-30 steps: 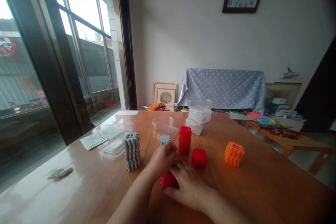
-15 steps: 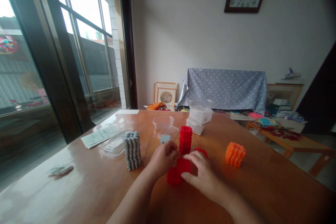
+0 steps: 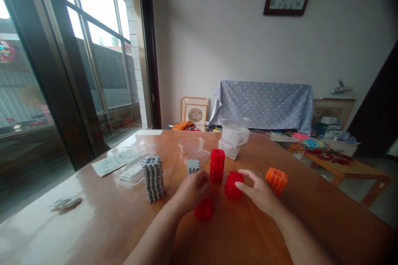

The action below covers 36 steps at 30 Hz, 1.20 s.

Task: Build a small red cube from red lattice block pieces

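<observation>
My left hand (image 3: 194,190) is closed, its fingers curled in over a low red notched piece (image 3: 203,210) on the table; whatever it may hold is hidden. To its right, my right hand (image 3: 256,188) has thumb and fingers on a short stack of red notched interlocking tiles (image 3: 233,186), gripping at its top right side. A taller red tile stack (image 3: 217,165) stands just behind and between the hands. Left of my left hand rises a tall grey tile stack (image 3: 153,179), and a smaller grey stack (image 3: 193,166) shows partly beyond the fingers.
An orange tile stack (image 3: 276,180) stands beyond my right wrist. Clear plastic boxes (image 3: 235,134) are piled at the back, with an open clear tub (image 3: 191,145) beside them. Paper sheets (image 3: 113,161), clear lids (image 3: 132,172) and a crumpled plastic bag (image 3: 66,203) lie on the left.
My right hand has moved right, from the red tiles by my left hand to the short red stack. The flat red piece between the hands is gone from there. My left hand stays nearly put.
</observation>
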Each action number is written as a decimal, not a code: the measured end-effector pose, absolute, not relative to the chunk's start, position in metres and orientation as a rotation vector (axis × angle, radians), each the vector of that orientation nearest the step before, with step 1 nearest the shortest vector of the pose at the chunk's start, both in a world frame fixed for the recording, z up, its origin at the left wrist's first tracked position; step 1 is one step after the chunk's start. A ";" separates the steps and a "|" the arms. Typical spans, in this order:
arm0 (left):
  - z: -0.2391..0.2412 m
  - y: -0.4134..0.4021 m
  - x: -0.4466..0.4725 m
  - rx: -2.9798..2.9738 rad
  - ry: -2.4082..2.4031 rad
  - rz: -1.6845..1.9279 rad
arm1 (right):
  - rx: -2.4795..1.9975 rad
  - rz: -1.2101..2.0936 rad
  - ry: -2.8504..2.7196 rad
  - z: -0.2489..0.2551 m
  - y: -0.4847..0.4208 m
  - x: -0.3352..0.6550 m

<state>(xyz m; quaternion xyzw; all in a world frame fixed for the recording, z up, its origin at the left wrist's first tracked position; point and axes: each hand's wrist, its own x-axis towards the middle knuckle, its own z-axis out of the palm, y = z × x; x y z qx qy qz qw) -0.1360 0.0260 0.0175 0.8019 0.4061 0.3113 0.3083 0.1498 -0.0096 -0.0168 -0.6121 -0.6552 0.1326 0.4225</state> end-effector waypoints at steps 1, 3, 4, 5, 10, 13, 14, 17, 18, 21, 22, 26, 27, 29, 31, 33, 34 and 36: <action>0.018 0.026 -0.136 2.123 1.072 0.813 | -1.538 0.316 -1.647 -0.017 -0.010 0.148; 0.018 0.025 -0.136 2.131 1.075 0.799 | -1.550 0.291 -1.657 -0.015 -0.011 0.146; 0.019 0.025 -0.136 2.135 1.076 0.796 | -1.554 0.287 -1.663 -0.014 -0.011 0.145; 0.019 0.025 -0.136 2.138 1.078 0.792 | -1.556 0.289 -1.671 -0.013 -0.012 0.145; 0.020 0.024 -0.137 2.142 1.068 0.797 | -1.551 0.331 -1.672 -0.014 -0.011 0.150; 0.020 0.024 -0.138 2.147 1.072 0.793 | -1.534 0.304 -1.615 -0.012 -0.012 0.151; 0.020 0.024 -0.138 2.148 1.080 0.793 | -1.523 0.280 -1.599 -0.011 -0.014 0.149; 0.022 0.024 -0.139 2.145 1.115 0.801 | -1.466 0.205 -1.615 0.000 -0.024 0.132; 0.022 0.024 -0.139 2.141 1.129 0.804 | -1.436 0.203 -1.655 0.004 -0.030 0.122; 0.022 0.025 -0.140 2.132 1.149 0.832 | -1.343 0.342 -1.829 0.016 -0.047 0.087; 0.021 0.026 -0.139 2.133 1.148 0.843 | -1.332 0.391 -1.894 0.019 -0.052 0.075; 0.018 0.027 -0.139 2.119 1.152 0.830 | -1.381 0.461 -2.148 0.021 -0.063 0.039; 0.017 0.027 -0.139 2.114 1.152 0.825 | -1.402 0.466 -2.178 0.019 -0.063 0.034; 0.017 0.027 -0.139 2.113 1.144 0.827 | -1.437 0.469 -2.199 0.016 -0.063 0.029; 0.017 0.027 -0.139 2.117 1.131 0.831 | -1.459 0.461 -2.191 0.012 -0.061 0.027; 0.019 0.027 -0.139 2.117 1.124 0.831 | -1.471 0.450 -2.167 0.010 -0.061 0.027; 0.019 0.026 -0.139 2.116 1.122 0.833 | -1.475 0.447 -2.151 0.010 -0.062 0.028; 0.020 0.026 -0.139 2.110 1.124 0.841 | -1.469 0.444 -2.119 0.009 -0.063 0.030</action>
